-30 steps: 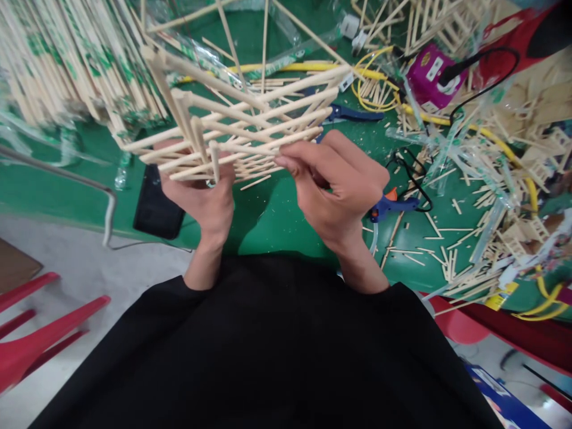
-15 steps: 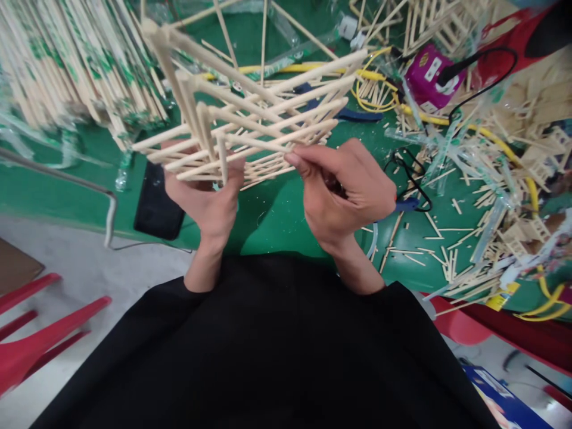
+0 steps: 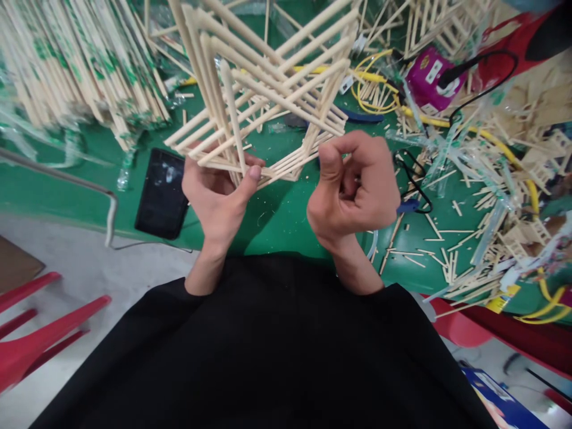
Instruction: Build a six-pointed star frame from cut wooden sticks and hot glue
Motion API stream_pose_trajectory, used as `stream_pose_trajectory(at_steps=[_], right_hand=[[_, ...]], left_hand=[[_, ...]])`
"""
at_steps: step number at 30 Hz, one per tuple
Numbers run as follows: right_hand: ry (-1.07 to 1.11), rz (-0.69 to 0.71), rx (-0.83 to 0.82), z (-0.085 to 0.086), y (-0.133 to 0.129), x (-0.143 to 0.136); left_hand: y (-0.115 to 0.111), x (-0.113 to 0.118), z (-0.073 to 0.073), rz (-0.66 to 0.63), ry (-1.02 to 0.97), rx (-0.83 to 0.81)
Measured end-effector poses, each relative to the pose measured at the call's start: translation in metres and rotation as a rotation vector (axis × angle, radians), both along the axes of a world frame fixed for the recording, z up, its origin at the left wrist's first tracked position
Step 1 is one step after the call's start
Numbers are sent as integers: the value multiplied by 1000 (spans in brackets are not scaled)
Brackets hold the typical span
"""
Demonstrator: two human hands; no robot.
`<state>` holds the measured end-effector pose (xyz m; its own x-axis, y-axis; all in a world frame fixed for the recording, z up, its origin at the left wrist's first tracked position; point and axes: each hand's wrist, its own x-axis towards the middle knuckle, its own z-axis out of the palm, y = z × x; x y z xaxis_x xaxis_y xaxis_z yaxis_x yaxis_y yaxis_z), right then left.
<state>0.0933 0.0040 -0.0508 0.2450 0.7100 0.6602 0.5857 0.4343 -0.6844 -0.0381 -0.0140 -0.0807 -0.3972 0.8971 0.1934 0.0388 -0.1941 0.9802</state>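
A star-shaped lattice of stacked wooden sticks [image 3: 286, 98] stands tilted up in front of me, its top cut off by the upper edge of the head view. My left hand [image 3: 220, 199] is closed round its lower left corner, with the thumb on the near sticks and the other fingers partly behind them. Just beside the lower right sticks, my right hand [image 3: 355, 187] is curled with thumb and forefinger drawn together. Whatever its fingertips hold, if anything, is hidden.
Bundled wrapped sticks [image 3: 84, 71] lie at the left, above a black phone [image 3: 161, 193]. A purple power adapter [image 3: 432, 77], yellow cable [image 3: 485, 136] and scattered stick pieces [image 3: 451, 262] crowd the right of the green table [image 3: 277, 223]. Red chairs [image 3: 53, 339] stand below the table.
The lattice has tipped up and shifted slightly right with my left hand. My right hand has come off the near stick's end, turning and curling further in beside the lattice.
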Motion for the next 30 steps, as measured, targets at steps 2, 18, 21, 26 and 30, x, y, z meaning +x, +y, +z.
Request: stream_pose_trajectory(at_steps=[2,18,21,26,30], right_hand=[[38,95,-60,7,-9,-4],[726,585,-900,25,-2,-25],[671,599,-849,19,-2,-27],[642,573,-805,10,-1,-29],[568,563,-771,11,-3,-29]], left_hand=[[-1,2,2,3,-9,-12],[-2,1,-19,60,13,76],[-5,-2,-30,25,-23,71],[-9,-5,-44,80,15,91],[-11,-4,-43,73,45,109]])
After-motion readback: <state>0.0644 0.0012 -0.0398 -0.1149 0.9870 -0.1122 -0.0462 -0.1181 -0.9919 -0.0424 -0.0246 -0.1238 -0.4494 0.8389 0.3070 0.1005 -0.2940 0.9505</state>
